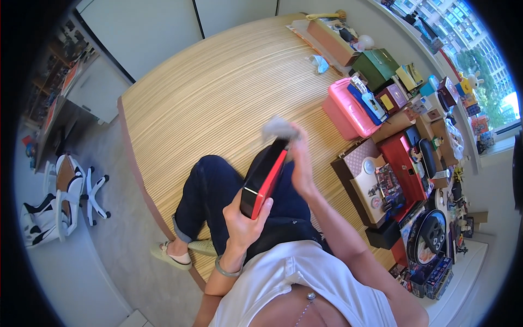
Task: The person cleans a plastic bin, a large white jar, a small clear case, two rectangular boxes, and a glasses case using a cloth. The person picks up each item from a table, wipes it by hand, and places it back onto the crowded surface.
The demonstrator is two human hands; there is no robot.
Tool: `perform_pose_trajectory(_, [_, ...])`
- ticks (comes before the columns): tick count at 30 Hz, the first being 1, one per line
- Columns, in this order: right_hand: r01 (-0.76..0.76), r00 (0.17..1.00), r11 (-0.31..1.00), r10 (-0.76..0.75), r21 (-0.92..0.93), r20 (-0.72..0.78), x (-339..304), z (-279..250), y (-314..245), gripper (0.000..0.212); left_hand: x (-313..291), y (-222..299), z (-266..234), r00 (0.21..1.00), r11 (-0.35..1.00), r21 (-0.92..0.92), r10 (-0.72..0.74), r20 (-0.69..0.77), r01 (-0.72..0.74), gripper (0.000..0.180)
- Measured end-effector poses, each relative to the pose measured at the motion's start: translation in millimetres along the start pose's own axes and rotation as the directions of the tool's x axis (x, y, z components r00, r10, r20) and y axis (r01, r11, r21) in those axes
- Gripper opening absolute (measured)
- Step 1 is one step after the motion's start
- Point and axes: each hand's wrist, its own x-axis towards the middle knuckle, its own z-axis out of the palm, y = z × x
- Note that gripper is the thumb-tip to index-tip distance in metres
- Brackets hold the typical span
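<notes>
My left hand (pixel 244 224) is wrapped round the near end of a long black and red box (pixel 268 182), which is held tilted above my lap. My right hand (pixel 300 166) is at the box's far end, smeared by motion. A greyish-white cloth or wipe (pixel 279 128) is at its fingers, against or just above the far end of the box. The cloth is too blurred to tell its exact kind. Below the box, my legs in dark blue jeans (pixel 201 185) rest on the mat.
I sit on a bed with a striped bamboo mat (pixel 218 92). Along the right are a pink storage box (pixel 348 109), a green box (pixel 376 68), an open brown case (pixel 354 174) and a red case (pixel 400 158). A crumpled blue-white piece (pixel 320 64) lies farther off. An office chair (pixel 68 191) stands left.
</notes>
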Motion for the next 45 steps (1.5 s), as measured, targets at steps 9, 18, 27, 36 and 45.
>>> perform_pose_trajectory(9, [0.211, 0.931, 0.952, -0.126, -0.223, 0.341, -61, 34, -26, 0.041, 6, -23, 5, 0.995, 0.962, -0.255, -0.096, 0.000, 0.093, 0.036])
perform_pose_trajectory(18, [0.531, 0.743, 0.767, -0.218, -0.361, 0.633, -59, 24, -52, 0.016, 8, -28, -7, 0.898, 0.135, -0.963, -0.410, 0.161, 0.234, 0.085])
perform_pose_trajectory(27, [0.650, 0.604, 0.748, -0.406, -0.130, 0.686, -64, -2, -24, 0.039, 22, -21, -13, 0.897, 0.358, -0.891, -0.429, 0.107, 0.278, 0.049])
perform_pose_trajectory(36, [0.556, 0.820, 0.750, -0.566, -0.358, 0.089, -19, -22, 5, 0.015, 13, -23, -7, 0.876, 0.503, -0.851, -0.467, -0.121, 0.151, 0.048])
perform_pose_trajectory(45, [-0.030, 0.999, 0.986, 0.031, 0.165, -0.007, -50, 9, -6, 0.049, -13, -35, 18, 0.967, 0.821, -0.570, -0.121, -0.224, -0.029, 0.040])
